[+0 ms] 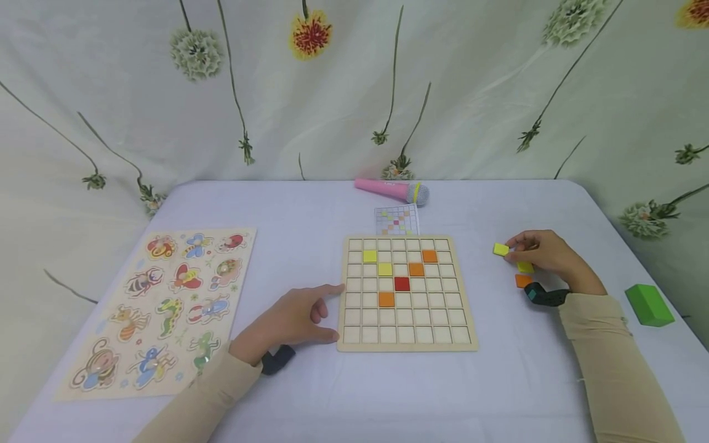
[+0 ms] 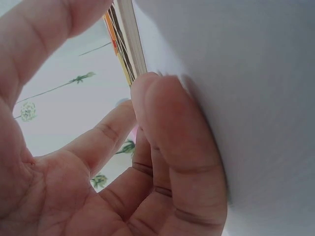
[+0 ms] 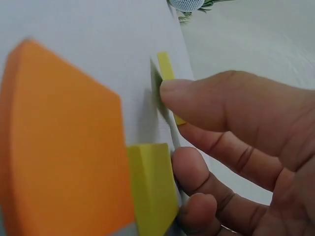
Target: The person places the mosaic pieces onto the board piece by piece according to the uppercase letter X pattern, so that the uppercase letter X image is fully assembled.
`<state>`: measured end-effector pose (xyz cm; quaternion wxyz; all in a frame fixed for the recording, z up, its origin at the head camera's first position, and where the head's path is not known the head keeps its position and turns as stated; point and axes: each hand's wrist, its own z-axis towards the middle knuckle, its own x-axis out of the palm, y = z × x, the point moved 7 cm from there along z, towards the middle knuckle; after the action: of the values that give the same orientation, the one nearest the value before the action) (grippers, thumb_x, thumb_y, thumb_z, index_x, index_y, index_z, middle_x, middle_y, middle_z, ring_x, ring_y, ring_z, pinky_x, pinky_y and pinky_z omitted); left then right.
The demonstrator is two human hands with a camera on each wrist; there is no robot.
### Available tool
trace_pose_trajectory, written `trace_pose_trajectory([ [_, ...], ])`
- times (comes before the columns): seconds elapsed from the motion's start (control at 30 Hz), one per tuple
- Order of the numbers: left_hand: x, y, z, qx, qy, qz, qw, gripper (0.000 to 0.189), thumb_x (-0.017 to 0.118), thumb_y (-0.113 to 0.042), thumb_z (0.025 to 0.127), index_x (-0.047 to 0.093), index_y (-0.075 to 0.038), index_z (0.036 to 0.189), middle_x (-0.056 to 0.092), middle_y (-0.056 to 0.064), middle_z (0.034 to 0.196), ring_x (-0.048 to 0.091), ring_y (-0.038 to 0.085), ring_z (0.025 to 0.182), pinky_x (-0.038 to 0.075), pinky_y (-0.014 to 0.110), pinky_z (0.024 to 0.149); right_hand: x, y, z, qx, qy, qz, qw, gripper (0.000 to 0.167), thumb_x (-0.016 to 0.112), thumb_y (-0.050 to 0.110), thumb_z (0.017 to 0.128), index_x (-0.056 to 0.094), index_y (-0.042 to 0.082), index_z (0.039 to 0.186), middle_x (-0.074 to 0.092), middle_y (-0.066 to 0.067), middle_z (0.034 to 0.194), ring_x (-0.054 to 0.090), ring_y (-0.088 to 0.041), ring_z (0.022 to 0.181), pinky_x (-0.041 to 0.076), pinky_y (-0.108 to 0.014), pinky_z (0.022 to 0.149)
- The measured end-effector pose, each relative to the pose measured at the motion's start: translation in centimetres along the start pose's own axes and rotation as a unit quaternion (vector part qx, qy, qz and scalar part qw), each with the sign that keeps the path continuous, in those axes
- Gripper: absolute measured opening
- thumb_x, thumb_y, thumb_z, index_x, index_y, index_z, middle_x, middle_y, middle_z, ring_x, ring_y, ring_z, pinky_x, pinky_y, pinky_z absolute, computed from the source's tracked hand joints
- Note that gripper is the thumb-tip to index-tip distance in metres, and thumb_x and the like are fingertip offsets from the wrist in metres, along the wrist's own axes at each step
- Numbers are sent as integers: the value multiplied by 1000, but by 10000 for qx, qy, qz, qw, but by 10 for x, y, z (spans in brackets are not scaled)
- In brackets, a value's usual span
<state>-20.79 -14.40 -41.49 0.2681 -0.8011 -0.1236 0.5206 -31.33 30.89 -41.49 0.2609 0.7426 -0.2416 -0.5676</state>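
My right hand [image 1: 545,255] pinches a yellow tile [image 1: 501,249] between thumb and fingers, tilted just off the table in the right wrist view. Beneath that hand lie another yellow tile [image 1: 525,267] and an orange tile [image 1: 523,281]. A wooden grid board [image 1: 434,335] lies mid-table, bearing two yellow tiles, a red tile [image 1: 401,283] and several orange tiles [image 1: 386,299]. At its left edge, my left hand [image 1: 296,317] rests with index finger and thumb stretched apart against the rim. In the left wrist view its other fingers [image 2: 182,128] bend loosely beside the board's side.
A small printed pattern card [image 1: 396,220] touches the board's far edge, with a pink microphone [image 1: 390,189] behind it. The insect picture board [image 1: 160,307] lies at left. Near the right table edge sits a green block [image 1: 649,305]. A flowered cloth hangs behind.
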Motion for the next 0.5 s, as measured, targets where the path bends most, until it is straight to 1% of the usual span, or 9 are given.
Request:
trace_pose_trajectory([
  [0.1, 0, 0, 0, -13, 1, 14, 10000, 86, 98, -16, 80, 59, -16, 157, 60, 0, 90, 54, 17, 85, 48, 34, 74, -1, 2, -1, -77, -14, -31, 10000, 40, 79, 15, 98, 67, -11, 126, 63, -6, 100, 53, -24, 93, 47, -27, 71],
  [0.17, 0, 0, 0, -5, -6, 19, 10000, 86, 98, -16, 80, 59, -16, 157, 60, 0, 90, 54, 17, 84, 48, 34, 74, -1, 6, -1, -208, -46, -57, 9998, 38, 78, 14, 99, 67, -10, 126, 64, -7, 101, 54, -24, 92, 47, -27, 71],
  [0.37, -1, 0, 0, 23, -6, 8, 10000, 86, 97, -16, 80, 59, -15, 157, 60, 0, 90, 54, 17, 84, 48, 34, 75, 3, 30, -4, -854, -119, -100, 9962, 33, 81, 11, 96, 68, -8, 120, 69, -11, 103, 56, -22, 83, 46, -28, 68],
  [0.5, 0, 0, 0, 51, -1, 10, 10000, 87, 97, -16, 80, 58, -15, 158, 60, 0, 90, 54, 17, 84, 48, 33, 75, 7, 44, -6, -1139, -168, -235, 9931, 29, 83, 10, 94, 70, -6, 114, 71, -11, 102, 55, -22, 80, 45, -28, 68],
])
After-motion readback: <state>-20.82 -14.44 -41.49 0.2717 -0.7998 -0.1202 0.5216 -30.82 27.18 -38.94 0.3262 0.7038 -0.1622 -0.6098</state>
